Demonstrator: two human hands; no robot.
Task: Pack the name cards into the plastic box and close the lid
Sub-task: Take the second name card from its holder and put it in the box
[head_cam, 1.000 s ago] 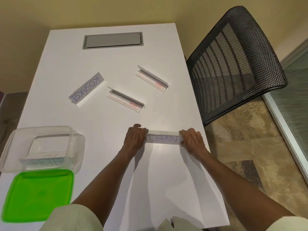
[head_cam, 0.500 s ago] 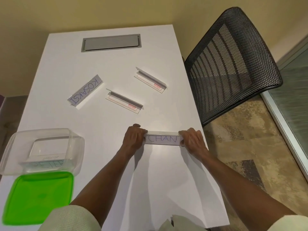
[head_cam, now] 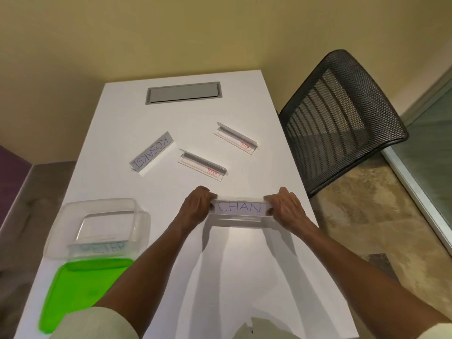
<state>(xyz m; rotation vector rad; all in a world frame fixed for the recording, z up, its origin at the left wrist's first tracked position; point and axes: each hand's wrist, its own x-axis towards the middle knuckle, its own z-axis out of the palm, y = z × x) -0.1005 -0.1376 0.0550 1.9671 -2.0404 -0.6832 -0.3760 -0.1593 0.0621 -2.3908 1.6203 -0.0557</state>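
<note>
The clear name card reading CHAN (head_cam: pixel 239 208) is held by both ends near the table's right side. My left hand (head_cam: pixel 197 206) grips its left end and my right hand (head_cam: pixel 283 207) grips its right end. A clear plastic box (head_cam: pixel 97 227) stands at the left with a PETER card (head_cam: pixel 104 248) inside. Its green lid (head_cam: pixel 83 288) lies flat in front of it. On the table farther back lie a KOSAKSI card (head_cam: pixel 152 154) and two more clear card holders (head_cam: pixel 202 165) (head_cam: pixel 236 138).
The white table (head_cam: pixel 244 277) has a grey cable hatch (head_cam: pixel 183 92) at its far end. A black mesh chair (head_cam: pixel 342 118) stands close to the table's right edge. A yellow wall rises behind.
The camera has tilted up, showing more wall. The CHAN card seems slightly raised, its clear base now showing below the label. Both hands keep their hold on its ends.
</note>
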